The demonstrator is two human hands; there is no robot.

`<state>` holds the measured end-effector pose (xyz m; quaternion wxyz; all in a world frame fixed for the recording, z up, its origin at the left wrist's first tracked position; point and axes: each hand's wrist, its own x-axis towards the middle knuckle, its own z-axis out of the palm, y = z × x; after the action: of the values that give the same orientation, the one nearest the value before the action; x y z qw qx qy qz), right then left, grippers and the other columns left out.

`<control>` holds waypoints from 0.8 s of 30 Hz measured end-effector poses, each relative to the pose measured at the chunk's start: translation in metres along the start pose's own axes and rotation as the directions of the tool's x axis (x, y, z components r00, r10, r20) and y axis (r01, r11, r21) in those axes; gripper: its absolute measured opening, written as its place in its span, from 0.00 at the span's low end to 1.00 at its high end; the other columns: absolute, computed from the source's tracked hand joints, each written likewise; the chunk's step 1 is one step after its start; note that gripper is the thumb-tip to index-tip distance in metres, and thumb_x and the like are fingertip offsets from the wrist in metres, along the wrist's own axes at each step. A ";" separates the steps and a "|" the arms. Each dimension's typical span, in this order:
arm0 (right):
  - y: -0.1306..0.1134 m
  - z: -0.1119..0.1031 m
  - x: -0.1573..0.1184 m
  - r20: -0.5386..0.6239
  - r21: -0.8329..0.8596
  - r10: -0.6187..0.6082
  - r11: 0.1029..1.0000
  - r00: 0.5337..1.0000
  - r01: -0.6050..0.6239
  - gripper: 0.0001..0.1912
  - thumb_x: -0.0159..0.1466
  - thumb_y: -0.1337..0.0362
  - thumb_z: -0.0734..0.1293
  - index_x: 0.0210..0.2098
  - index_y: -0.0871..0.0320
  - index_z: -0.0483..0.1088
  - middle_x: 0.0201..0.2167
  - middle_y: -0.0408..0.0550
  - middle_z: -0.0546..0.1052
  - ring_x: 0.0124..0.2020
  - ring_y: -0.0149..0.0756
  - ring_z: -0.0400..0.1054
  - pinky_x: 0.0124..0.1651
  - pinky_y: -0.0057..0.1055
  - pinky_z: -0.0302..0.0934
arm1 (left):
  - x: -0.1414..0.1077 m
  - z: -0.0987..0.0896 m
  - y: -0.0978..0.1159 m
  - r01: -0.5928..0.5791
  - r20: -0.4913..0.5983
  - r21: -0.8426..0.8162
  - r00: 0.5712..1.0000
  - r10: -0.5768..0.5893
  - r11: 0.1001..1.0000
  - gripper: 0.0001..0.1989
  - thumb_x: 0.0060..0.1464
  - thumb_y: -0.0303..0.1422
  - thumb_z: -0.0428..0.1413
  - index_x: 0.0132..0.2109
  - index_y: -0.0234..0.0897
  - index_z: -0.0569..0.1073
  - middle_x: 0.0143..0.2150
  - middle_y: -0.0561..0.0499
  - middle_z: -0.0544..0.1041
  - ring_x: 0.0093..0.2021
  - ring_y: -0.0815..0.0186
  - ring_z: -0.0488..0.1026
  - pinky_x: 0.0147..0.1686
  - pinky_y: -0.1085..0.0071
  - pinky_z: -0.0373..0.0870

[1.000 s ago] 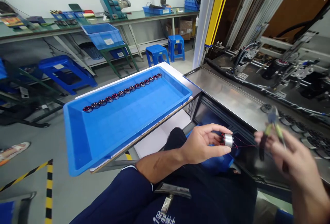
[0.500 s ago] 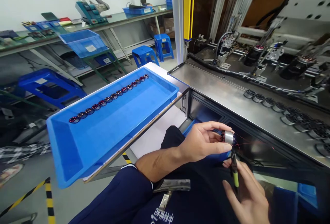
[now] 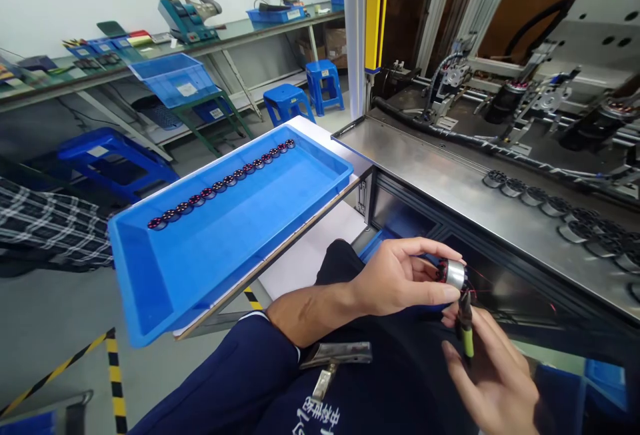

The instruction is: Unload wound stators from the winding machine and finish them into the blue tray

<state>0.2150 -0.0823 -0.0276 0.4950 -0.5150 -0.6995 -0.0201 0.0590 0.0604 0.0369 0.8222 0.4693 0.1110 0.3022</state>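
Observation:
Between the thumb and fingers of my left hand (image 3: 400, 275) is a motor stator (image 3: 454, 273), a silvery ring with dark toothed ends and red windings. Fine red wires trail from it to the right. My right hand (image 3: 495, 368) grips small pliers (image 3: 467, 328) with a yellow-green handle sleeve. Their dark jaws point up at the stator's lower edge, close to the wires; whether they touch a wire I cannot tell. Part of the pliers' handles is hidden in my palm.
Left of my hands, a blue tray (image 3: 235, 228) holds a row of several wound stators (image 3: 220, 187). More stators (image 3: 555, 206) line the metal ledge (image 3: 425, 161) of a winding machine (image 3: 515, 98). Blue stools (image 3: 287, 101) and a workbench (image 3: 235, 38) stand behind. A person's checked sleeve (image 3: 50, 228) shows at left.
The view has shifted slightly, so the surroundings sit further right. Both hands keep their hold on stator and pliers. At the left edge, the checked cloth has moved up and further into view.

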 end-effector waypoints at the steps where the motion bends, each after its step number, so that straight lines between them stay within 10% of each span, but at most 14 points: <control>1: 0.000 -0.001 0.000 -0.004 -0.019 -0.010 1.000 1.000 0.010 0.37 0.62 0.77 0.69 0.69 0.55 0.62 0.52 0.53 0.76 0.50 0.39 0.74 0.54 0.33 0.70 | 0.000 0.000 0.000 0.002 0.000 -0.003 1.000 -0.002 1.000 0.20 0.43 0.28 0.72 0.45 0.31 0.80 0.33 0.50 0.79 0.33 0.71 0.76 0.38 0.74 0.73; 24: 0.003 0.002 0.000 0.004 -0.116 -0.024 0.993 1.000 0.025 0.35 0.64 0.72 0.68 0.70 0.54 0.60 0.51 0.56 0.77 0.51 0.45 0.75 0.50 0.39 0.74 | -0.003 0.002 -0.006 -0.233 -0.036 0.186 0.969 0.244 0.954 0.13 0.54 0.39 0.65 0.41 0.33 0.79 0.43 0.44 0.80 0.38 0.70 0.75 0.40 0.74 0.75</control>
<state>0.2153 -0.0800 -0.0302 0.4632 -0.5343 -0.7040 -0.0663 0.0599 0.0556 0.0327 0.7303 0.5426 0.1043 0.4016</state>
